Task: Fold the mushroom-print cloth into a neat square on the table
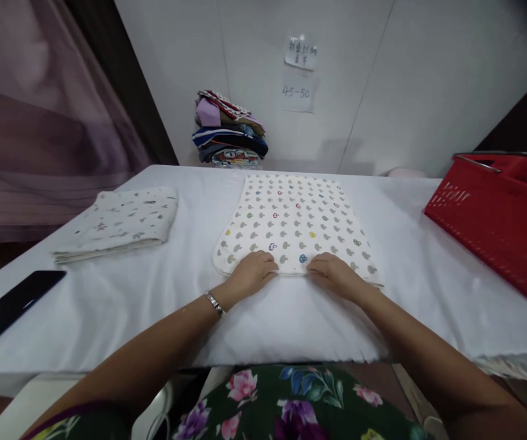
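A cream cloth (293,220) printed with small grey and coloured mushroom shapes lies flat in the middle of the white-covered table (107,299). My left hand (250,272) rests on its near edge, fingers curled and pressed onto the hem. Just right of it, my right hand (334,275) grips the same near edge, fingers bent over the fabric. The two hands sit close together at the middle of the hem. A bracelet circles my left wrist.
A folded pale printed cloth (119,223) lies at the left. A dark flat object (9,308) lies at the table's left front corner. A red plastic basket (501,220) stands at the right. A pile of folded clothes (229,131) sits against the back wall.
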{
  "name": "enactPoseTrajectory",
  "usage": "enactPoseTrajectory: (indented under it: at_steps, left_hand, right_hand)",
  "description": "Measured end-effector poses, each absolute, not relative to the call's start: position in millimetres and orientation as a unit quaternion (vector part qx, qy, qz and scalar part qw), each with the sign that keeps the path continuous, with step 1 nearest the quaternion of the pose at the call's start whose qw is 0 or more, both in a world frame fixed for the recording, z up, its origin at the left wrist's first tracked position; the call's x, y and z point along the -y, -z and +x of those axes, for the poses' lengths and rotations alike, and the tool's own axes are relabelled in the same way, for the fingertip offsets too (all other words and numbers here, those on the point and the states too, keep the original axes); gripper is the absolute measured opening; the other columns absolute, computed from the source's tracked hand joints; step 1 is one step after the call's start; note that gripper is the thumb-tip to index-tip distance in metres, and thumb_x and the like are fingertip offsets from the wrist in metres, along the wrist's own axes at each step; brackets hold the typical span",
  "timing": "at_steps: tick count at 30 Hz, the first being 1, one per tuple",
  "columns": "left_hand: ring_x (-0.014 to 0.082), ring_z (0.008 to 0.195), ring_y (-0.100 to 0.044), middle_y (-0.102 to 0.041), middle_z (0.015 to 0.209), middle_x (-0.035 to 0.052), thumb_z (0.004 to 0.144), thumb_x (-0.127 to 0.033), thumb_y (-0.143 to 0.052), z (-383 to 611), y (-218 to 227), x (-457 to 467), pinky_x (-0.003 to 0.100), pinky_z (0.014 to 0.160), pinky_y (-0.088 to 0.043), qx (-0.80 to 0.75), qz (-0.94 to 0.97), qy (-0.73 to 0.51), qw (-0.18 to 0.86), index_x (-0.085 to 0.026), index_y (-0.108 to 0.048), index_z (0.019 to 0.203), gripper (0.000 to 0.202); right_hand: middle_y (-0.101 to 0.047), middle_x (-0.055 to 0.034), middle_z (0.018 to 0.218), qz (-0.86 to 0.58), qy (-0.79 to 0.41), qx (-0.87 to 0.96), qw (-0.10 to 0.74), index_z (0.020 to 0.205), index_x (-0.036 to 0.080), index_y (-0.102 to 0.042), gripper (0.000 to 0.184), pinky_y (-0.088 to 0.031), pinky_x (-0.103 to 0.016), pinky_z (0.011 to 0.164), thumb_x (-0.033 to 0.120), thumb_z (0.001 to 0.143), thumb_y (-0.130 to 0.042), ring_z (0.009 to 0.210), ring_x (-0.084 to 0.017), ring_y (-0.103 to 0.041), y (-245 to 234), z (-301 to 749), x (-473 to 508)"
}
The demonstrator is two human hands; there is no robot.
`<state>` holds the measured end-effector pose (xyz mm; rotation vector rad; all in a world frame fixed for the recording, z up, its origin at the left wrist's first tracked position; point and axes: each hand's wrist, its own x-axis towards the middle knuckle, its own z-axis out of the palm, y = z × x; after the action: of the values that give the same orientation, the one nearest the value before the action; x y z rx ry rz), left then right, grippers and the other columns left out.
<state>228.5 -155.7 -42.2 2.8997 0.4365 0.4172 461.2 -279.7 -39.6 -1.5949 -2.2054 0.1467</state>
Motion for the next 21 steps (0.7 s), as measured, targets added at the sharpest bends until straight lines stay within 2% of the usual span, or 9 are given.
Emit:
enactPoseTrajectory:
  at_steps: [4,9,13,17,21]
  left_hand:
    - [0.0166,0.086,-0.053,-0.061,0.090,0.0036,0.092,-0.029,-0.043,230.9,49.2,146.9,0.030,0.074,-0.043,-0.139,0.972,-0.156,0.105,-0.021,-0.065,0.092,0.023]
    - [0.0167,0.085,-0.053,-0.060,0.090,0.0048,0.094,-0.028,-0.037,230.3,54.0,148.1,0.031,0.074,-0.043,-0.138,0.971,-0.170,0.096,-0.019,-0.064,0.090,0.029]
    - [0.0173,0.085,-0.052,-0.061,0.090,0.0049,0.093,-0.026,-0.038,231.6,54.5,151.2,0.032,0.075,-0.042,-0.149,0.971,-0.165,0.091,-0.018,-0.063,0.087,0.027]
    - [0.0175,0.083,-0.052,-0.061,0.087,0.0050,0.092,-0.025,-0.039,233.8,53.3,151.4,0.032,0.075,-0.042,-0.161,0.968,-0.166,0.098,-0.017,-0.061,0.084,0.025]
    - [0.0172,0.081,-0.052,-0.060,0.084,0.0046,0.091,-0.023,-0.040,236.1,54.8,149.5,0.032,0.075,-0.042,-0.174,0.964,-0.165,0.118,-0.017,-0.059,0.082,0.021]
  right_hand:
    - [-0.065,-0.0062,0.094,-0.598,-0.062,0.773,0.202,0.091,0.021,-0.068,0.016,-0.048,-0.034,0.077,0.017,0.086,-0.054,0.091,-0.020,-0.057,48.6,464.0,276.8]
    - [-0.065,-0.0046,0.093,-0.608,-0.063,0.759,0.226,0.094,0.023,-0.067,0.021,-0.048,-0.033,0.076,0.019,0.090,-0.047,0.090,-0.019,-0.057,49.6,461.1,277.3]
    - [-0.065,-0.0064,0.095,-0.607,-0.056,0.752,0.249,0.099,0.022,-0.065,0.021,-0.047,-0.034,0.078,0.023,0.092,-0.045,0.090,-0.019,-0.057,48.8,459.9,280.0]
    - [-0.063,-0.0088,0.098,-0.598,-0.052,0.766,0.231,0.100,0.021,-0.063,0.019,-0.047,-0.036,0.078,0.029,0.091,-0.048,0.091,-0.021,-0.056,50.5,461.8,282.7]
    - [-0.063,-0.0088,0.095,-0.600,-0.035,0.769,0.216,0.099,0.020,-0.063,0.019,-0.047,-0.035,0.076,0.028,0.092,-0.047,0.089,-0.021,-0.056,53.5,462.5,282.1]
